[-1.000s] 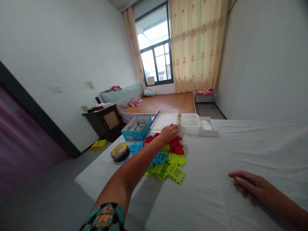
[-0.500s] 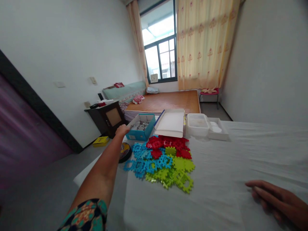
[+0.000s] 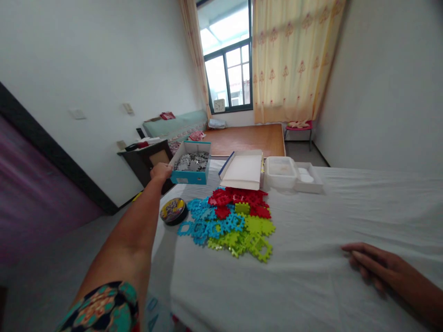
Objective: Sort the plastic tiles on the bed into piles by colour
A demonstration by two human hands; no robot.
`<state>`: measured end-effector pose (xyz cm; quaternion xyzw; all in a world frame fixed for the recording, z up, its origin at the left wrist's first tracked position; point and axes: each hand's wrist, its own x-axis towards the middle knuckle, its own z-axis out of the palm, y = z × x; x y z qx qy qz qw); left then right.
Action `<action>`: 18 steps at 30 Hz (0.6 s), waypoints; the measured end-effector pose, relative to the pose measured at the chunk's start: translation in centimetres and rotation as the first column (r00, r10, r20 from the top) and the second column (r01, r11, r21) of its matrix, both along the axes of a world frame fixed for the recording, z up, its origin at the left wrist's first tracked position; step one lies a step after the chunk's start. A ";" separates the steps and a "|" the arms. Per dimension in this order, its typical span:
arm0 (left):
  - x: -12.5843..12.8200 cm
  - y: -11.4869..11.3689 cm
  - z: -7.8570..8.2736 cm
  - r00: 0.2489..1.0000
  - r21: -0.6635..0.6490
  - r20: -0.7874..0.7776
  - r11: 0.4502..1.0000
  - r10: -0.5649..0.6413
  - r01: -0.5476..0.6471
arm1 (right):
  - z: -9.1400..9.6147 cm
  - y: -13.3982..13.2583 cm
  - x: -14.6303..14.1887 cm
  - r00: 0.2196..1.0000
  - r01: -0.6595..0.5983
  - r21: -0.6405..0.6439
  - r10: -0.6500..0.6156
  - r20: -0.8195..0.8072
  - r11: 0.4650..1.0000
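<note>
My left hand (image 3: 161, 172) is stretched far out and grips the near left corner of a blue box (image 3: 191, 163) filled with grey puzzle pieces, holding it lifted above the white-covered table (image 3: 311, 276). My right hand (image 3: 377, 266) lies flat on the cloth at the right, fingers stretched out, holding nothing. Between them sits a heap of foam tiles: blue (image 3: 202, 221), red (image 3: 238, 200) and lime green (image 3: 251, 237).
A round tin (image 3: 173, 210) sits at the table's left edge. Behind the tiles lie a white box lid (image 3: 243, 168) and clear plastic containers (image 3: 282, 172) (image 3: 308, 177). A dark cabinet (image 3: 147, 161), a wooden bed platform (image 3: 245, 138) and a curtained window stand beyond.
My left hand moved left from the red tiles to the blue box, took hold of it and lifted it off the table. My right hand stayed flat on the cloth.
</note>
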<state>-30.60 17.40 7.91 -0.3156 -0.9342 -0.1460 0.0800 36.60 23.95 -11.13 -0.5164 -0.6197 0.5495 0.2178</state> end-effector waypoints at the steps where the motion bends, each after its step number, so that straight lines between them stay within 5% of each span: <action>1: 0.3 -0.8 0.8 0.999 0.018 -0.047 1.000 0.011 -0.010 | 0.4 -0.2 -0.2 1.000 -0.011 0.011 0.011 -0.004 1.000; 9: 7.6 -6.2 3.2 0.922 0.170 -0.367 0.966 -0.124 0.197 | 3.0 -2.4 -1.9 0.997 0.003 0.178 0.011 -0.080 0.984; 15: 16.7 -6.3 2.3 0.866 0.206 -0.310 0.862 -0.391 0.463 | 7.8 -5.4 -7.6 0.969 -0.092 0.273 0.150 -0.198 0.958; 18: 21.4 -5.4 0.5 0.824 0.242 -0.253 0.792 -0.507 0.561 | 10.2 -5.1 -10.4 0.931 -0.012 0.228 0.094 -0.352 0.974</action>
